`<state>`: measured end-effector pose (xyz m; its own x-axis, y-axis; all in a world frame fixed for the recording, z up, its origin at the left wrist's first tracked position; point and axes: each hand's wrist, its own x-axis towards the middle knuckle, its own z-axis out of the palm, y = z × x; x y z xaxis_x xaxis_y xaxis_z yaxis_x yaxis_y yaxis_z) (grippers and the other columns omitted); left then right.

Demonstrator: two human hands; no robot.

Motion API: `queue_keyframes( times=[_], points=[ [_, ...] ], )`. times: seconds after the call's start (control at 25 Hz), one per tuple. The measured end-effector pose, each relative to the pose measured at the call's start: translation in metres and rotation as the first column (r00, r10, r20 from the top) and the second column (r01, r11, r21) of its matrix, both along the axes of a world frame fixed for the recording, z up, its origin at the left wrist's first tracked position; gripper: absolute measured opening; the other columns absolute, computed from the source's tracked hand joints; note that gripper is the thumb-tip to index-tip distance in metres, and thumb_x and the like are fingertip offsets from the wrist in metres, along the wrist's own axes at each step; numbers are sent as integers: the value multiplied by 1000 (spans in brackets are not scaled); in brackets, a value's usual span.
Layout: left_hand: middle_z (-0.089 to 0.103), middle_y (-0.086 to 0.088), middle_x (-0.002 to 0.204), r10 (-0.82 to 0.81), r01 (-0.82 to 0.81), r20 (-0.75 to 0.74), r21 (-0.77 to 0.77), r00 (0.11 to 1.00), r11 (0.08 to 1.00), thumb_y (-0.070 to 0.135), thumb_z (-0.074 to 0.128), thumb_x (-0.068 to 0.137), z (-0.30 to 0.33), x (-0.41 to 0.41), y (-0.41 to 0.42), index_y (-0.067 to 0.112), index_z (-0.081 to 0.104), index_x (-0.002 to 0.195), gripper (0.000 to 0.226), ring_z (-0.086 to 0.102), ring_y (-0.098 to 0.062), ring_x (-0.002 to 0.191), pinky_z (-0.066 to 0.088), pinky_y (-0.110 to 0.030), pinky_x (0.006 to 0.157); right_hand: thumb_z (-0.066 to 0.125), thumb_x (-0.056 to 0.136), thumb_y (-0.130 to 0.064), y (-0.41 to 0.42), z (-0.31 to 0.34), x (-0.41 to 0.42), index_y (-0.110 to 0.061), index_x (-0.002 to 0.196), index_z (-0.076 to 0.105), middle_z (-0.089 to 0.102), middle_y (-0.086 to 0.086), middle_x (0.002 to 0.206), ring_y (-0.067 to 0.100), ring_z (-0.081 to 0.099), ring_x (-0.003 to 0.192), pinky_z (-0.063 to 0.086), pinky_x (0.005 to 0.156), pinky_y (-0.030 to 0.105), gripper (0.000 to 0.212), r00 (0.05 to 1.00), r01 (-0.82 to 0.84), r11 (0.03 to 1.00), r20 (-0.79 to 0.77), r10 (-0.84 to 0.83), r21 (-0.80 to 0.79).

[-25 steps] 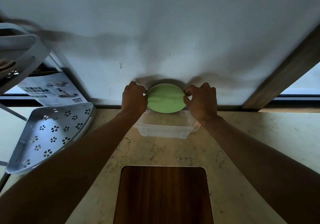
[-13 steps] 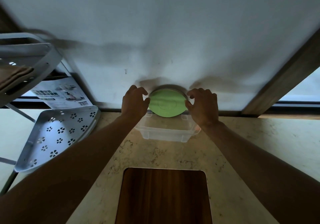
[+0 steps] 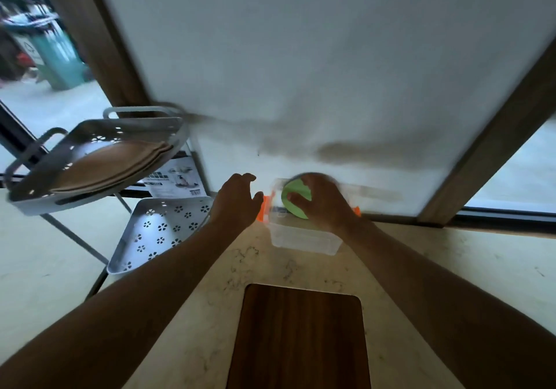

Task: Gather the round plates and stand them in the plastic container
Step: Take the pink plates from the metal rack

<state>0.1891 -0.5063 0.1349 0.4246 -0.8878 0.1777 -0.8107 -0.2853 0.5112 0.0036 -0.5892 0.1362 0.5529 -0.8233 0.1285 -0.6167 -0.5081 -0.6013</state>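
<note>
Left hand [image 3: 237, 199] has let go (spread); right hand [image 3: 323, 205] covers green plate [image 3: 290, 197].

Clear plastic container [image 3: 304, 239], marbled stone counter [image 3: 451, 265], perforated metal rack [image 3: 162, 232], wood board [image 3: 301, 340].

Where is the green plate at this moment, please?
In the head view, the green plate stands on edge in the clear plastic container against the wall, right of centre, under the right hand.
</note>
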Motion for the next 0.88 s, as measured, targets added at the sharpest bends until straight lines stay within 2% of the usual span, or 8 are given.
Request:
queue_keyframes(
  times=[0.16, 0.36, 0.52, 0.64, 0.76, 0.84, 0.88],
  points=[
    [60, -11, 127, 40, -38, 50, -39, 998, 998, 30, 63, 90, 34, 18, 54, 16, 57, 126, 40, 58, -27, 114, 44, -39, 96, 57, 92, -49, 38, 27, 24, -11, 135, 52, 59, 10, 132, 25, 54, 121, 39, 100, 34, 57, 999, -52, 999, -9, 52, -1],
    [63, -14, 123, 99, -89, 71, -130, 993, 988, 26, 65, 87, 84, 51, 116, 10, 63, 120, 36, 61, -29, 108, 50, -39, 92, 61, 92, -40, 85, 65, 61, -10, 125, 59, 65, 9, 120, 22, 60, 110, 45, 96, 37, 45, 990, -107, 994, 95, 108, -19],
    [65, -14, 116, 119, -94, 132, -182, 984, 979, 25, 65, 88, 105, 72, 154, 10, 66, 113, 29, 64, -30, 99, 55, -37, 80, 63, 90, -40, 114, 80, 94, -9, 120, 62, 68, 9, 114, 21, 63, 107, 47, 91, 32, 42, 981, -118, 993, 153, 118, -13],
    [64, -15, 108, 139, -98, 190, -214, 972, 972, 20, 66, 86, 112, 94, 177, 7, 67, 103, 22, 62, -31, 95, 56, -42, 76, 61, 90, -42, 133, 85, 122, -9, 119, 63, 69, 10, 114, 22, 64, 105, 45, 85, 29, 44, 979, -139, 990, 147, 139, -13],
    [63, -15, 106, 168, -100, 255, -257, 952, 961, 14, 68, 81, 114, 117, 192, 8, 64, 96, 17, 56, -32, 103, 52, -42, 84, 56, 92, -45, 146, 87, 152, -6, 107, 67, 72, 11, 106, 26, 67, 98, 44, 75, 26, 43, 976, -141, 990, 162, 144, -31],
    [62, -14, 108, 182, -110, 289, -249, 940, 962, 16, 71, 77, 112, 129, 195, 9, 62, 100, 26, 54, -33, 105, 48, -41, 87, 51, 94, -48, 152, 87, 170, -5, 92, 70, 74, 12, 93, 27, 69, 87, 42, 66, 27, 47, 980, -133, 991, 147, 134, -16],
    [61, -14, 110, 188, -117, 295, -242, 937, 963, 19, 73, 76, 110, 136, 196, 10, 61, 104, 32, 54, -33, 106, 48, -41, 88, 50, 94, -51, 154, 88, 180, -5, 88, 70, 74, 12, 87, 27, 69, 82, 45, 66, 29, 50, 982, -118, 993, 149, 113, 23]
  ],
)
